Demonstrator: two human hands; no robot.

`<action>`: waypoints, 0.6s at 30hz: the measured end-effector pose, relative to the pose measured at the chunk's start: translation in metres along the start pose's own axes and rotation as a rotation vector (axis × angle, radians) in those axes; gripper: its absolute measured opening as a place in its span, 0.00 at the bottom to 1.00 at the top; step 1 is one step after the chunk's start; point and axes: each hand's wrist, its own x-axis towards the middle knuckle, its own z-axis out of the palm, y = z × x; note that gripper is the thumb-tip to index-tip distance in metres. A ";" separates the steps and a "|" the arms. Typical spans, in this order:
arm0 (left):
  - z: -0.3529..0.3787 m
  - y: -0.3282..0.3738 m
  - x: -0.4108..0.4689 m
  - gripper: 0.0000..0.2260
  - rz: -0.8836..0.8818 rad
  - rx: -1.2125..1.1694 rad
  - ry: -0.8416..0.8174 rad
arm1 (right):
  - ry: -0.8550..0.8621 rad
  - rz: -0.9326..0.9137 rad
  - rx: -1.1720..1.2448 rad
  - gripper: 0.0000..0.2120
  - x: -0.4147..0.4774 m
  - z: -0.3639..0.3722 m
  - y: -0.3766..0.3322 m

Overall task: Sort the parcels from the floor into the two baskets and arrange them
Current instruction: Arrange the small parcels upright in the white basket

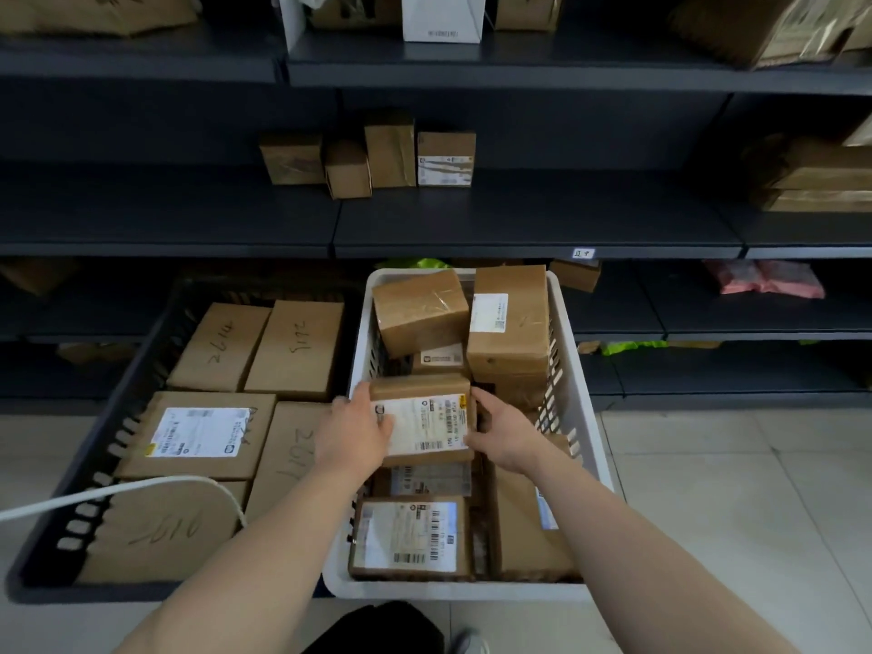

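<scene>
Head view: the fingers (365, 394) of the left hand (354, 431) wrap the left edge of a labelled parcel (424, 422), thumb lying on its white label, while the right hand (502, 434) clasps the opposite edge, so both hands grasp this one box between them. It is held label-up over the middle of the white basket (448, 590), resting on or just above other parcels; I cannot tell which. Nearer the person a flat parcel (410, 535) lies label-up, and at the far end two brown boxes (420, 309) lean at angles. To the left, touching or just beside it, the black basket (94, 483) carries larger flat parcels (212, 346) laid in tidy rows. No loose parcel shows on the tiled floor (731, 488), so this looks like the arranging step rather than the sorting. The next move probably calls for setting this box down level in a free gap in the middle, then letting go and straightening the tilted boxes at the far end so they sit flat.
</scene>
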 end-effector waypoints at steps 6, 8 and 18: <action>-0.025 0.003 0.020 0.19 0.044 -0.217 0.001 | 0.159 0.038 0.131 0.17 0.005 0.000 -0.015; -0.029 0.000 0.023 0.17 0.038 -0.244 -0.016 | 0.217 0.080 0.083 0.12 0.000 -0.005 -0.016; 0.000 -0.002 0.013 0.09 0.063 -0.162 -0.278 | 0.228 0.241 -0.179 0.12 0.006 0.019 -0.002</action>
